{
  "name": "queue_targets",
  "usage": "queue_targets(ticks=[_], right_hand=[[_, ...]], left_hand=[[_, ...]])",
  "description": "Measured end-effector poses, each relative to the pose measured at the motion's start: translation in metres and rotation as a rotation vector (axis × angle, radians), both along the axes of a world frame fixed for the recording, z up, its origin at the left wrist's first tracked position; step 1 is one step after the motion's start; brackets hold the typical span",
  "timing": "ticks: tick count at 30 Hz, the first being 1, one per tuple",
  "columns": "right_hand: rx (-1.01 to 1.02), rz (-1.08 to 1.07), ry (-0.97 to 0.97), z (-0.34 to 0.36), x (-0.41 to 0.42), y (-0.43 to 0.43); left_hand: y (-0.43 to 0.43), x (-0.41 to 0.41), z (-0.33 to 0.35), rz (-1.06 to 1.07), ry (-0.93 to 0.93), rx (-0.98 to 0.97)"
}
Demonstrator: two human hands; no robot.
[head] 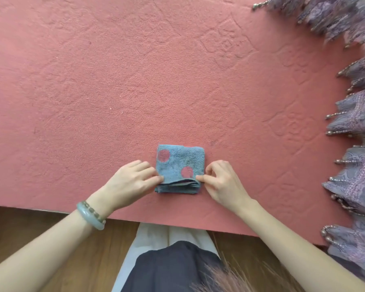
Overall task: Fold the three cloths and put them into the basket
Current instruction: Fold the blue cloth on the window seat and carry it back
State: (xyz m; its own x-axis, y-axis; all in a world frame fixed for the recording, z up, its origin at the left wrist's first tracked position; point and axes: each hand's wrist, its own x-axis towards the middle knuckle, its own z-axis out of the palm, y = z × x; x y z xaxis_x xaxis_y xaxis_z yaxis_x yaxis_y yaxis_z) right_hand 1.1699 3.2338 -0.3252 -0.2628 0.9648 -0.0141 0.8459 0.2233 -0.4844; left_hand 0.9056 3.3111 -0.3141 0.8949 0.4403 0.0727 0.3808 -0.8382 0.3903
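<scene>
- The left hand (133, 180) pinches the near left corner of the small blue folded terry cloth with pink round dots (180, 165), thumb against fingertips.
- The right hand (219, 182) pinches the near right corner of this cloth; its other fingers are curled.
- The cloth lies between the two hands, on the pink textured cover (114, 91), near its front edge.
- A pale green stone bangle (89, 218) sits on the left wrist.
- Well to the right of the right hand lies a purple lace fringe with beads (356, 123).

this looks like a home room: a soft pink embossed cover (135, 81) on a table, a purple beaded lace fabric (354, 127) beside it, a wooden floor (30, 228) below.
</scene>
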Motion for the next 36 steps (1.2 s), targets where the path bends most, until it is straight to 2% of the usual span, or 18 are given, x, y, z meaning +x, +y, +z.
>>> queue_targets(ticks=[4, 8, 12, 14, 18, 21, 24, 27, 29, 31, 33, 34, 36], right_hand=[[0.073, 0.004, -0.037, -0.011, -0.003, -0.019], [-0.053, 0.021, -0.056, -0.014, -0.006, -0.030], [-0.038, -0.167, 0.053, -0.009, -0.016, -0.028], [0.039, -0.186, -0.033, -0.010, -0.022, -0.019], [-0.051, 0.005, -0.339, -0.021, -0.032, -0.014], [-0.202, 0.038, -0.441, -0.032, -0.032, -0.020], [-0.267, 0.025, -0.456, -0.033, -0.034, -0.021], [-0.293, 0.023, -0.376, -0.031, -0.033, -0.023], [-0.334, -0.021, -0.194, -0.028, -0.032, -0.023], [-0.306, -0.217, 0.075, -0.019, -0.031, -0.013], [-0.247, -0.447, 0.249, -0.011, -0.028, 0.002], [-0.268, -0.502, 0.270, -0.009, -0.026, 0.010], [-0.400, -0.482, 0.204, -0.010, -0.022, 0.023]], left_hand=[[-0.017, -0.005, -0.012, -0.012, -0.032, 0.032], [-0.033, -0.008, -0.021, -0.028, 0.041, 0.046], [-0.038, -0.008, -0.025, 0.073, 0.045, 0.049], [-0.035, -0.001, -0.028, 0.145, 0.068, 0.102], [-0.034, 0.012, -0.035, 0.219, 0.374, 0.130], [-0.034, 0.010, -0.046, 0.216, 0.510, 0.106], [-0.035, 0.009, -0.052, 0.210, 0.517, 0.092], [-0.037, 0.007, -0.048, 0.213, 0.491, 0.091], [-0.035, 0.008, -0.043, 0.242, 0.431, 0.047], [-0.031, 0.014, -0.037, 0.360, 0.335, -0.067], [-0.024, 0.020, -0.032, 0.513, 0.255, -0.203], [-0.019, 0.022, -0.031, 0.559, 0.247, -0.236], [-0.008, 0.023, -0.031, 0.553, 0.322, -0.251]])
